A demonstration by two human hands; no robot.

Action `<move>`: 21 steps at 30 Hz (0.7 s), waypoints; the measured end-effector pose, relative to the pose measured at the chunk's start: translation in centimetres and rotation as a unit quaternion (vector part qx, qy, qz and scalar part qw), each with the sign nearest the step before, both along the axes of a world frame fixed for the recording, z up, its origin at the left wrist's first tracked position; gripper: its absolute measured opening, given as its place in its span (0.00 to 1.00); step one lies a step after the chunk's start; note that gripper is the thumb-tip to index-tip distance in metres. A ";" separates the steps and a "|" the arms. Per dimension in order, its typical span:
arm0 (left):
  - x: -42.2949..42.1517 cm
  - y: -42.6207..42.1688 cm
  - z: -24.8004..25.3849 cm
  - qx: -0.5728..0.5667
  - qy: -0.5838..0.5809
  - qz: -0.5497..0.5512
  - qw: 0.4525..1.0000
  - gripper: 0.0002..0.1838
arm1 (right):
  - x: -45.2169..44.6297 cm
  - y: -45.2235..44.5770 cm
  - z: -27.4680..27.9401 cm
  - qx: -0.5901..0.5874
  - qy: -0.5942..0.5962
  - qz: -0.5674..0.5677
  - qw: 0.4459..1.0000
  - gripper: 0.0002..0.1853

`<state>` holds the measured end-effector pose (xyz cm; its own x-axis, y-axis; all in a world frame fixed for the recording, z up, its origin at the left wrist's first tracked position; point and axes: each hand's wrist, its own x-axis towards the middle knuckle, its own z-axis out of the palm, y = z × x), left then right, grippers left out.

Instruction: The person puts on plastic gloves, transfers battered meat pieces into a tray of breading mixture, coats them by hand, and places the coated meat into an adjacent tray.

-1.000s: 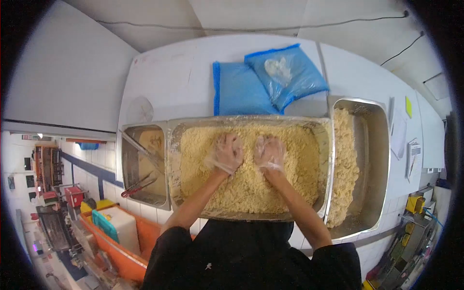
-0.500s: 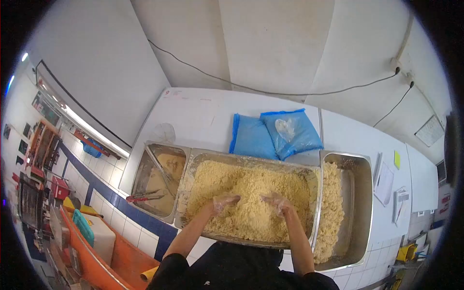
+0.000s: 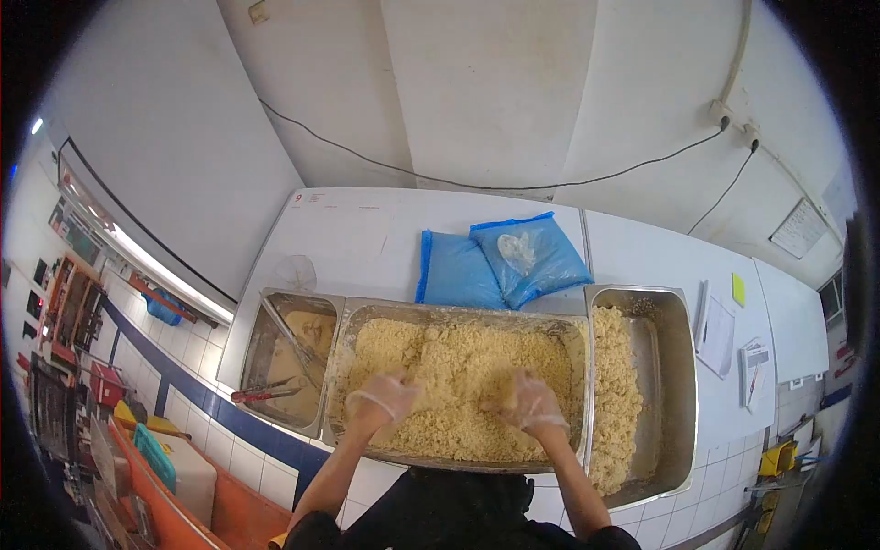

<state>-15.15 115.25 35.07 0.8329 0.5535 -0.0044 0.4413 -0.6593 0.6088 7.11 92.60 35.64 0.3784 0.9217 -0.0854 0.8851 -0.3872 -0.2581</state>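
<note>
My left hand, in a clear plastic glove, is over the left half of a long metal pan of pale yellow crumbs. It is blurred by motion, its fingers stretched toward the middle. On the right side of the same pan, my right hand, gloved too, has its fingers apart and turned inward. Both hands are at the surface of the crumbs, which heap up between them. Loose crumbs blur around the fingertips.
Left of the pan stands a smaller metal pan with beige liquid and red-handled tongs. At right, another pan holds clumped coated pieces. Two blue bags lie behind. Papers are on the right.
My hands have drawn apart and lifted out of the central heap, which is lower and more spread. The camera view has shifted slightly.
</note>
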 end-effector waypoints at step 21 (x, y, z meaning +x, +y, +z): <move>5.6 1.9 -5.5 0.005 -0.031 0.124 0.992 0.27 | 2.1 10.7 -10.4 0.019 -0.006 -0.069 0.997 0.39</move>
